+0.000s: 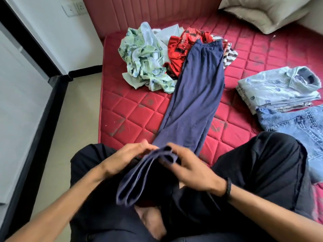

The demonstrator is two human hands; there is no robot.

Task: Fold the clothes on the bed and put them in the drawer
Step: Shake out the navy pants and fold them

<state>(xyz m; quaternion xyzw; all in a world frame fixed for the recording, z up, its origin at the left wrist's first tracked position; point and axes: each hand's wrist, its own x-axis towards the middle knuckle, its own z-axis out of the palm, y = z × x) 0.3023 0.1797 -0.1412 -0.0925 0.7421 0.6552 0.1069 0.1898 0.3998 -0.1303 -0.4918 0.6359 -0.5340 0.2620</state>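
From the head view, a pair of navy trousers (195, 95) lies stretched along the red quilted mattress (132, 109), its elastic waistband at the far end resting on the edge of the unfolded heap and its leg ends drawn up over the person's lap. Taking the trousers as the landmark: the left hand (125, 156) sits at the left of the leg ends, fingers curled onto the cloth, though motion blur hides exactly how they grip. The right hand (188, 165) is at the right of the same leg ends, its thumb and fingers pinching the doubled hem, which hangs down in loose folds between the two hands. A dark wristband (228, 187) circles the right wrist.

Just left of the trousers' upper half lies a crumpled pale green printed garment (145, 62), and touching the waistband from the left is a red patterned garment (181, 48). A striped cloth (229, 55) peeks out from under the waistband on the right. Well to the right of the trousers a folded pale blue shirt (279, 84) tops a small stack, with folded light denim jeans (297, 126) just nearer the person. Beyond the waistband, at the far right corner, rests a beige pillow (265, 13). The person's knees in black trousers (262, 172) flank the leg ends. No drawer can be made out
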